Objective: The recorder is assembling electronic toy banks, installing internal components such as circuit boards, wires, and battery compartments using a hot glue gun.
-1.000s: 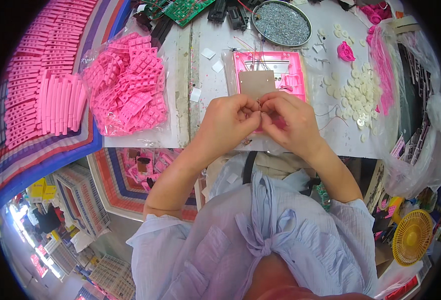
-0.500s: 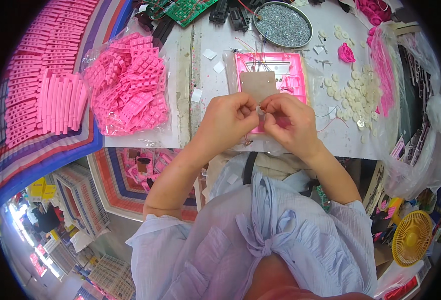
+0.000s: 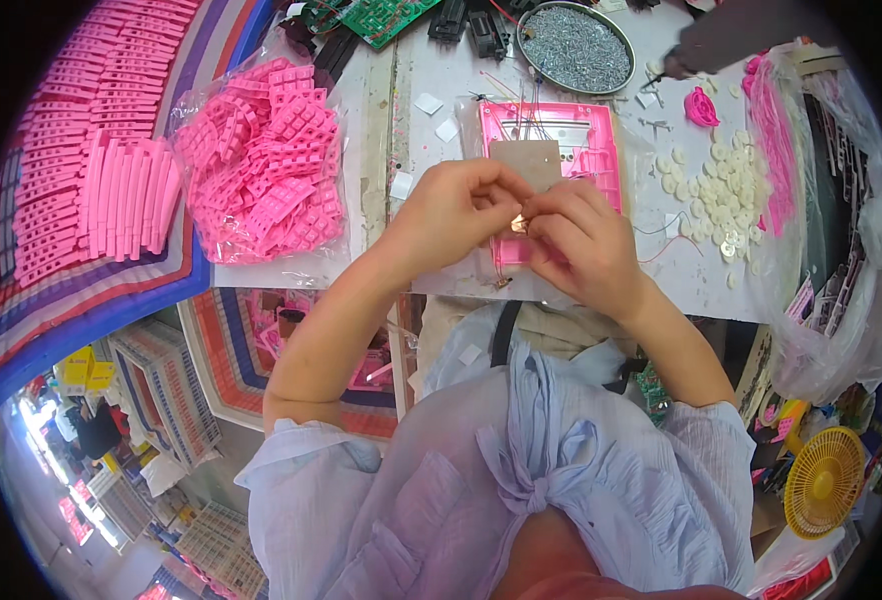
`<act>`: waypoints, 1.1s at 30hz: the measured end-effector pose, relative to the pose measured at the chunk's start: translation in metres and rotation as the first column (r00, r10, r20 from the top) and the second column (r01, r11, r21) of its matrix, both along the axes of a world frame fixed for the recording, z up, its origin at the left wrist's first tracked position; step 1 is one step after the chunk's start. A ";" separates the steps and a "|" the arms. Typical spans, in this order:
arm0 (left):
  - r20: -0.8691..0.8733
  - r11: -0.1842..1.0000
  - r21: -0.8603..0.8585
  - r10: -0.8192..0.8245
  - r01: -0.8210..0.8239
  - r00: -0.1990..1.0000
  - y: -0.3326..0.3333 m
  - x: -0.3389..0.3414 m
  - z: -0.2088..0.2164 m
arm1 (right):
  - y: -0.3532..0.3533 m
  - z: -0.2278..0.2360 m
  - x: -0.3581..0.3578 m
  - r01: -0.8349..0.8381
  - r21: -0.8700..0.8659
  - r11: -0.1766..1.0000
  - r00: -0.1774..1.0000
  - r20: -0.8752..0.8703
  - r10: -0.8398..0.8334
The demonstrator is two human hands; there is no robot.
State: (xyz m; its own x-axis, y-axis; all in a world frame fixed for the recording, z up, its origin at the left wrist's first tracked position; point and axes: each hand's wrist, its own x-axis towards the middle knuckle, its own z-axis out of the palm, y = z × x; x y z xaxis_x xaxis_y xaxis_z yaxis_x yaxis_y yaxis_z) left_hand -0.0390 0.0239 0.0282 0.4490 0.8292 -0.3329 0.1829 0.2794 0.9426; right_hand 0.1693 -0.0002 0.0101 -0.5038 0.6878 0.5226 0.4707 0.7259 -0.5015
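Both hands, left hand [image 3: 456,215] and right hand [image 3: 586,240], pinch a small metal part [image 3: 518,224]; seemingly light, slippery, best gripped at edges.

bag of moulded parts [image 3: 261,170] left of housing [image 3: 551,170], screw dish [image 3: 573,45] behind

Both hands are meeting over the pink plastic housing [image 3: 561,165] lying on the white worktable [image 3: 416,150]. The left hand [image 3: 456,215] and right hand [image 3: 581,245] are pinching a small shiny part [image 3: 517,224] between their fingertips, thin wires trailing from it. A bag of pink keypads [image 3: 261,170] is sitting toward the table's left edge, a round tray of screws [image 3: 573,40] near its far edge, and white round discs [image 3: 706,200] are lying toward the right edge.
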 end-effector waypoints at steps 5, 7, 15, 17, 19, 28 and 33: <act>-0.300 0.872 0.469 0.008 0.140 0.954 -0.009 0.007 0.003 | -0.002 0.001 0.001 0.039 0.009 0.999 0.994 0.103 -0.040; -0.266 0.839 0.538 0.071 0.087 0.961 -0.017 0.009 -0.007 | -0.002 0.004 0.006 0.024 -0.041 0.999 0.994 0.108 -0.020; -0.232 0.580 0.807 0.138 0.111 0.963 -0.025 0.010 -0.032 | -0.011 0.002 0.018 -0.007 -0.078 0.997 0.990 0.138 0.018; -0.251 0.509 0.846 0.121 0.157 0.960 -0.024 0.008 -0.037 | -0.011 0.002 0.018 -0.014 -0.072 0.997 0.989 0.145 0.025; -0.254 0.497 0.852 0.117 0.165 0.960 -0.025 0.007 -0.037 | -0.010 0.003 0.017 -0.017 -0.062 0.998 0.986 0.167 0.027; -0.249 0.465 0.871 0.136 0.161 0.959 -0.029 0.007 -0.041 | -0.011 0.008 0.015 -0.033 -0.090 0.995 0.977 0.207 0.051; -0.135 0.546 0.836 0.288 -0.047 0.948 -0.027 0.005 -0.042 | -0.014 0.011 0.011 -0.017 -0.070 0.997 0.957 0.286 0.037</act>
State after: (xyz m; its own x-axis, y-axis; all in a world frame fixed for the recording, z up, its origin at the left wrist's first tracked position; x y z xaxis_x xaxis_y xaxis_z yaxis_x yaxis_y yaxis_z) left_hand -0.0342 -0.0034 -0.0141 0.2816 0.8441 0.4564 0.4569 -0.5362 0.7098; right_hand 0.1808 -0.0138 0.0209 -0.6449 0.7000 0.3068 0.5827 0.7101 -0.3953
